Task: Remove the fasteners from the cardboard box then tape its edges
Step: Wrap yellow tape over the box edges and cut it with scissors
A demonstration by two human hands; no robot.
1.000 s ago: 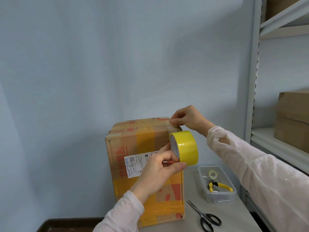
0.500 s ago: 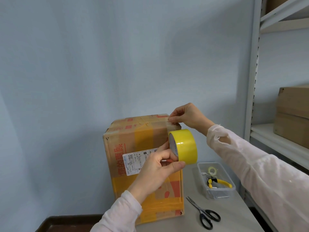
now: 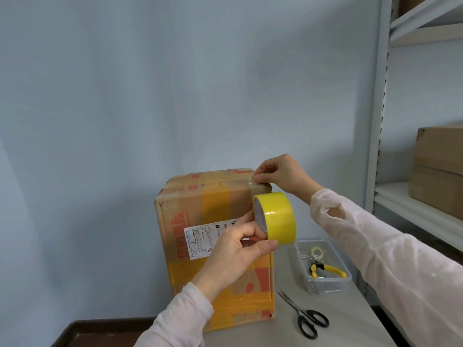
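Box taping, right vertical edge.

The cardboard box (image 3: pixel 215 204) stands upright on the table (image 3: pixel 350 326), label side toward the camera. The right hand (image 3: pixel 283 174), at 1 o'clock from the box's middle, pinches the tape end (image 3: pixel 258 182) with curled fingers and holds it down on the top right corner. Judged purpose: to anchor the strip so it can be pulled taut.

The left hand (image 3: pixel 233 254) grips the tape roll (image 3: pixel 278 219), thumb under the yellow band and fingers at the core, just below the right hand. Held this way the roll can unwind toward 6 o'clock along the edge.

Scissors (image 3: pixel 308 319) lie at 4 o'clock from the box. A plastic tub (image 3: pixel 325 286) with pliers (image 3: pixel 328 269) sits at 3 o'clock, suggesting the fastener work is done.
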